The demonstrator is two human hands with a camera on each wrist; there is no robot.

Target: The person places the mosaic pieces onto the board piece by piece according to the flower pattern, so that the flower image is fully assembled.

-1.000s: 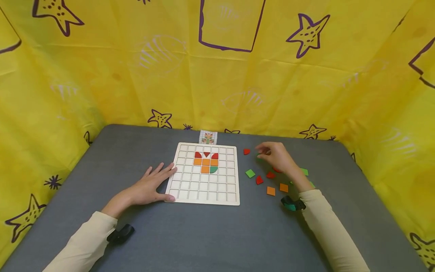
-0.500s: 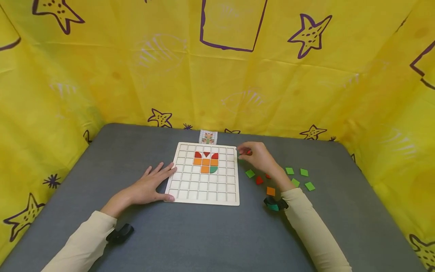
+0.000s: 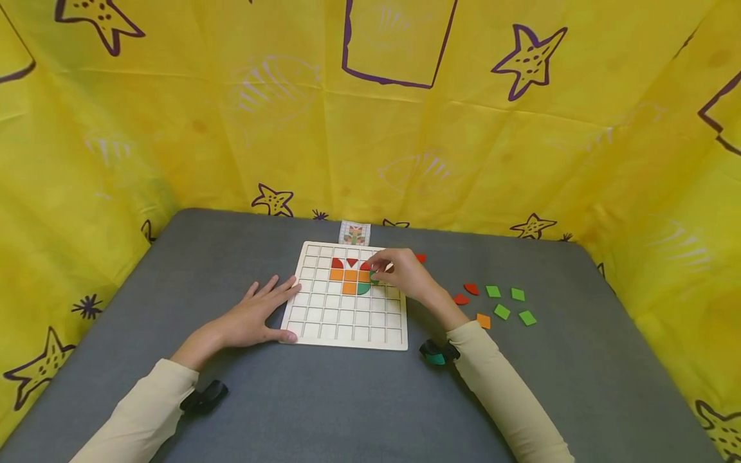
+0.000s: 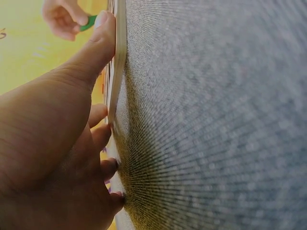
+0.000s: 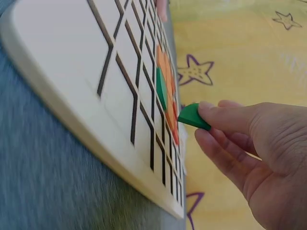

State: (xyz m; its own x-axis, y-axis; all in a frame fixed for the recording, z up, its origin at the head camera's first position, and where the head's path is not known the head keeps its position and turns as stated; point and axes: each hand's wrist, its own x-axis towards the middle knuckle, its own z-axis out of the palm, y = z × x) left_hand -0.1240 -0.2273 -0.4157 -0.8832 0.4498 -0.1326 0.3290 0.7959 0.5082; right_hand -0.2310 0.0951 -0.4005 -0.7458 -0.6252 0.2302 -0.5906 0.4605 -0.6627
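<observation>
My right hand (image 3: 405, 275) pinches a green quarter-circle tile (image 5: 192, 116) between thumb and fingers, over the upper right part of the white grid board (image 3: 353, 321). Beside it on the board lie orange square tiles (image 3: 350, 276), a red triangle (image 3: 352, 262), two red quarter-circles, one partly behind the fingers, and a green quarter-circle (image 3: 363, 289). My left hand (image 3: 255, 318) is spread at the board's left edge, with the thumb (image 4: 98, 40) on the near corner and fingertips along the side.
A small pattern card (image 3: 354, 233) lies behind the board. Right of the board, loose green squares (image 3: 502, 312), red pieces (image 3: 471, 289) and an orange square (image 3: 483, 321) are scattered on the grey table (image 3: 347, 405). A yellow curtain (image 3: 231, 128) surrounds the table.
My right hand has moved left from among the loose tiles to over the board, carrying the green quarter-circle tile. The left hand has stayed at the board's edge.
</observation>
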